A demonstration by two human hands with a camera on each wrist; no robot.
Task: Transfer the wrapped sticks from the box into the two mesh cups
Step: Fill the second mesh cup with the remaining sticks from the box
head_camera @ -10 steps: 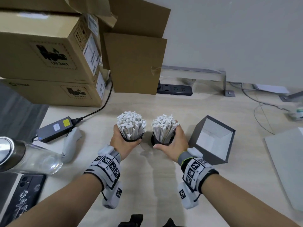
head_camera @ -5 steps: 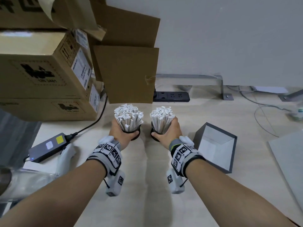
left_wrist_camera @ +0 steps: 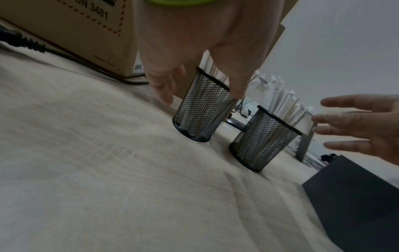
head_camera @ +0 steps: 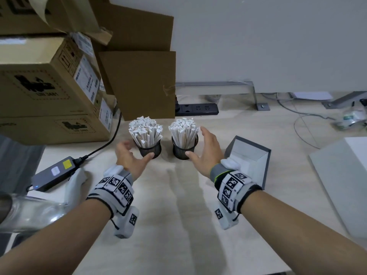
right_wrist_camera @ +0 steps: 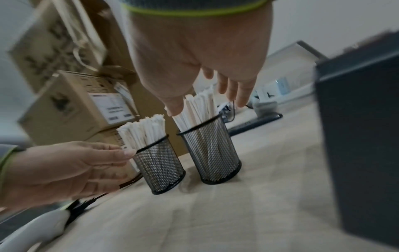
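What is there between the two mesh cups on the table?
Nothing: a bare strip of table separates the left mesh cup from the right mesh cup, seen in head and both wrist views.

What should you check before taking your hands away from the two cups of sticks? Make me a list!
1. Left mesh cup upright on the table: ok.
2. Right mesh cup upright: ok.
3. Wrapped sticks inside both cups: ok.
4. Left hand open, holding nothing: ok.
5. Right hand open, holding nothing: ok.
6. Grey box has no sticks left: looks ok, but its floor is partly hidden, so cannot tell.
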